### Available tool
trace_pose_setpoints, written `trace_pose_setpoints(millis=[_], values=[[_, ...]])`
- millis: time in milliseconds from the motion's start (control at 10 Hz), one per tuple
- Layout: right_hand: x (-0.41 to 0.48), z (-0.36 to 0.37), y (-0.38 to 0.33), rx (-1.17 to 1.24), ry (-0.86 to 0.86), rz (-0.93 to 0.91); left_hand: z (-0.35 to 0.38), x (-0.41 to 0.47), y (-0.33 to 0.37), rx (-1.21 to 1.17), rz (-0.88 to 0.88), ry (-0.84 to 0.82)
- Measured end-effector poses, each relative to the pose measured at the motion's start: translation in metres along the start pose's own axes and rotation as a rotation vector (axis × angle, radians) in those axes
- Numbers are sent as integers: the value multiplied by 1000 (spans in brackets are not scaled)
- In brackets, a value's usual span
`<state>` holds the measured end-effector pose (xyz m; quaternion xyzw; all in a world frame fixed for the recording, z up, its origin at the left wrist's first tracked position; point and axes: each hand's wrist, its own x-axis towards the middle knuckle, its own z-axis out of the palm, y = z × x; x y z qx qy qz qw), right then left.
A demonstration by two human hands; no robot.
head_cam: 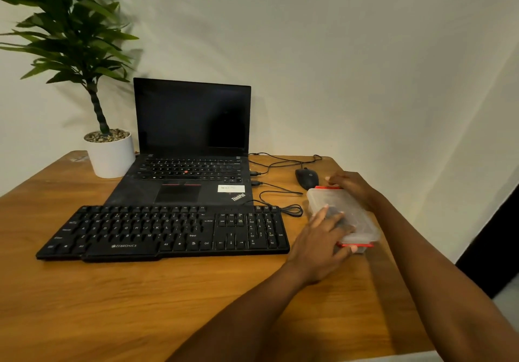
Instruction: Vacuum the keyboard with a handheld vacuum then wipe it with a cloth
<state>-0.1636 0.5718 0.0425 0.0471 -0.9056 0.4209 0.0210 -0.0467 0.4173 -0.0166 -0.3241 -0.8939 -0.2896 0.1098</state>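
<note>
Though blurred through the cloudy lid, possibly something dark inside clear box with red clips, just right of black keyboard. Left hand laid across lid, thumb hooked at near clip. Right hand curled over far clip. Keyboard flat on wooden surface, untouched; laptop and mouse behind keyboard.

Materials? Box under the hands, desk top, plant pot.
Box: translucent plastic with a frosted finish. Dark contents show dimly through the lid. The red clips at both ends also look plastic.
Desk top: visible wood grain with a satin sheen. It could be solid wood, veneer or laminate; I cannot tell which.
Plant pot: smooth, white and matte. It could be ceramic or plastic.
</note>
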Motion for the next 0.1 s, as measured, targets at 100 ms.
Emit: trace_pose_setpoints(millis=[100], values=[[3, 1, 4, -189, 151, 12, 3, -4, -3, 55, 42, 21]])
